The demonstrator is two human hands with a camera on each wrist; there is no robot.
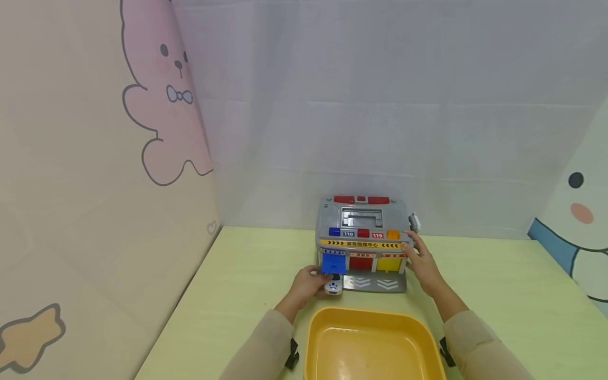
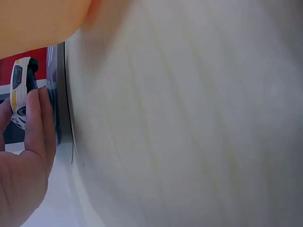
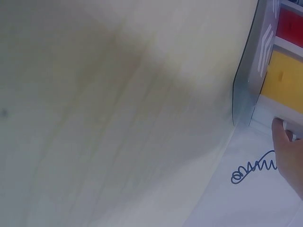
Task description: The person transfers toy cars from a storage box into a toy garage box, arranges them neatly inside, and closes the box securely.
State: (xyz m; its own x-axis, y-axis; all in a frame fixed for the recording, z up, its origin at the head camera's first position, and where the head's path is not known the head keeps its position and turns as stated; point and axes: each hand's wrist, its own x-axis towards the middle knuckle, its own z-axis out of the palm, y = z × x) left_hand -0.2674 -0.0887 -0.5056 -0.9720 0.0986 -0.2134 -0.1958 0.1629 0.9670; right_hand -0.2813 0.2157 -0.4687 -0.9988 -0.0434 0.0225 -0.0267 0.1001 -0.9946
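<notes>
A white toy car (image 1: 333, 285) with blue markings sits at the front left of a grey toy garage (image 1: 328, 214), its far end under the tilted-up blue door (image 1: 334, 263). My left hand (image 1: 306, 285) pinches the car between thumb and fingers, as the car's side (image 2: 20, 85) in the left wrist view shows. My right hand (image 1: 424, 266) grips the garage's right front corner, thumb on the front. Beside the blue door, the red door (image 1: 361, 263) and yellow door (image 1: 389, 264) are down. In the right wrist view, my thumb lies near the yellow door (image 3: 284, 80).
A yellow tray (image 1: 370, 351) lies on the pale table (image 1: 256, 264) in front of the garage, between my forearms. A grey-white handset (image 1: 415, 221) hangs at the garage's right side, and a coiled cord (image 3: 255, 166) shows there. A curtain (image 1: 380, 105) stands behind.
</notes>
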